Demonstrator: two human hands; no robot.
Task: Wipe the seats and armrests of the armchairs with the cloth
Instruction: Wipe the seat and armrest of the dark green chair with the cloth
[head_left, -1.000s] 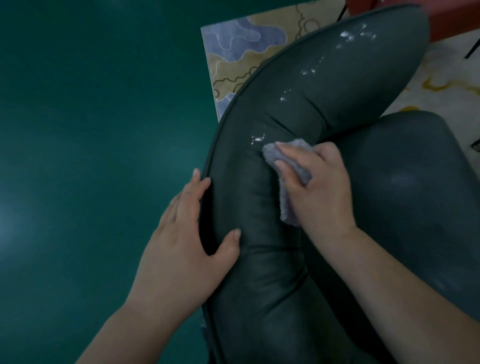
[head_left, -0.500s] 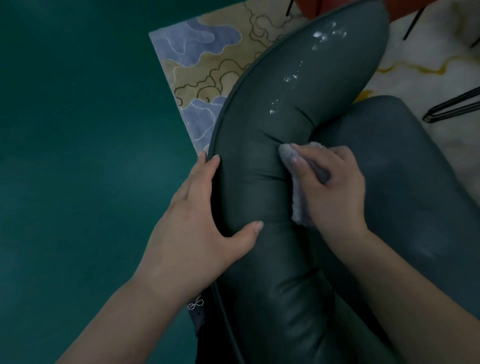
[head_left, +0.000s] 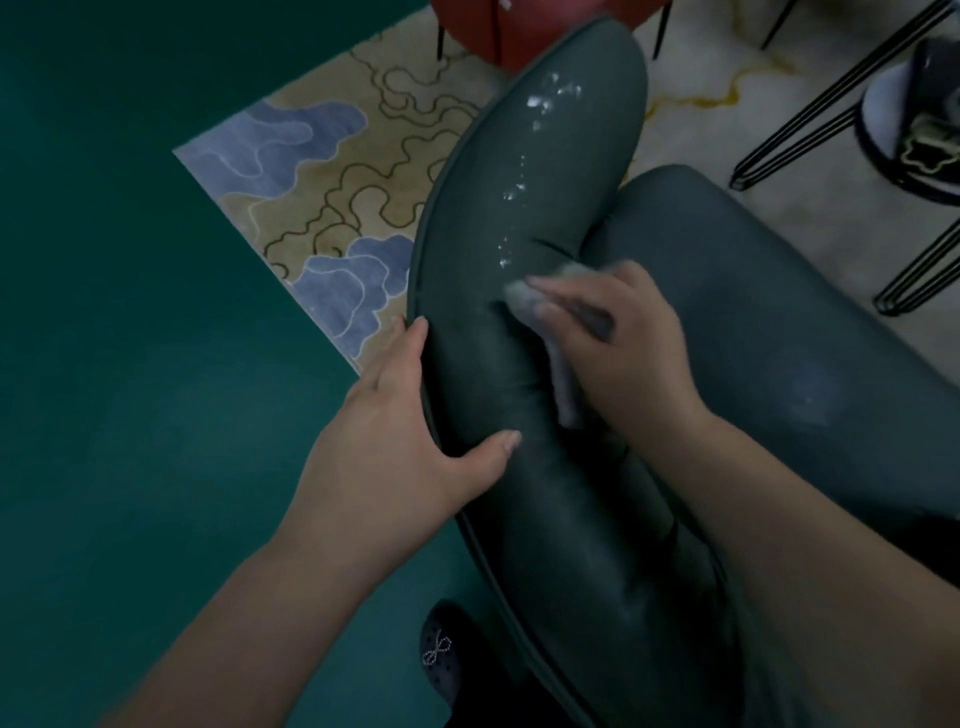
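Note:
A dark grey-green leather armchair fills the middle and right of the view. Its curved armrest runs from the top centre down to the bottom, with wet shiny spots along its upper part. The seat cushion lies to the right. My right hand presses a small grey cloth against the inner side of the armrest, just below the wet spots. My left hand grips the armrest's outer edge, thumb on top, fingers flat on the outside.
A patterned beige and blue rug lies under the chair, beside a dark green floor. A red seat stands at the top, black wire legs at the right. A dark shoe shows at the bottom.
The view has tilted, so more of the rug and the wire legs show. My right hand slides the cloth along the armrest's inner side. My left hand keeps its grip.

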